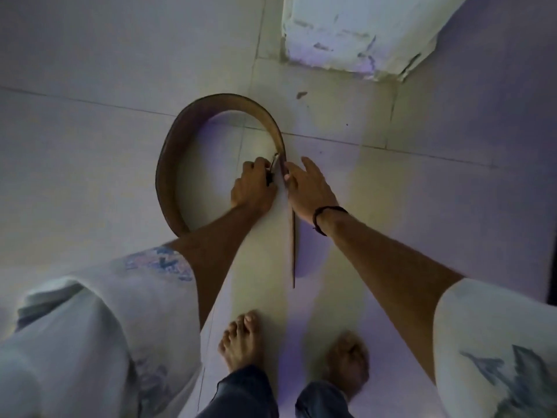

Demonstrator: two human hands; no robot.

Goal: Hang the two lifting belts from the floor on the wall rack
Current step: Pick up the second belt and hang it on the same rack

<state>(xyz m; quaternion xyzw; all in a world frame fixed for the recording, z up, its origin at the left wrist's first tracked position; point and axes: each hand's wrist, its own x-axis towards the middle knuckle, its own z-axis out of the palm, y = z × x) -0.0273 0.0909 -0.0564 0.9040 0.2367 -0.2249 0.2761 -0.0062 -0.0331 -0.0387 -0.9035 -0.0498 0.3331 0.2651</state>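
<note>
A brown leather lifting belt [193,122] stands on its edge on the tiled floor, curled into a wide loop. Its thin strap end [293,236] runs straight back toward my feet. My left hand [253,188] is closed around the metal buckle [272,164] at the loop's right side. My right hand [307,188] presses on the strap just right of the buckle, thumb on the leather and fingers spread. Only one belt is in view.
A white pillar or wall corner with chipped paint [346,34] rises at the top right. My two bare feet [241,342] stand on the pale floor tiles [90,140] just behind the strap end.
</note>
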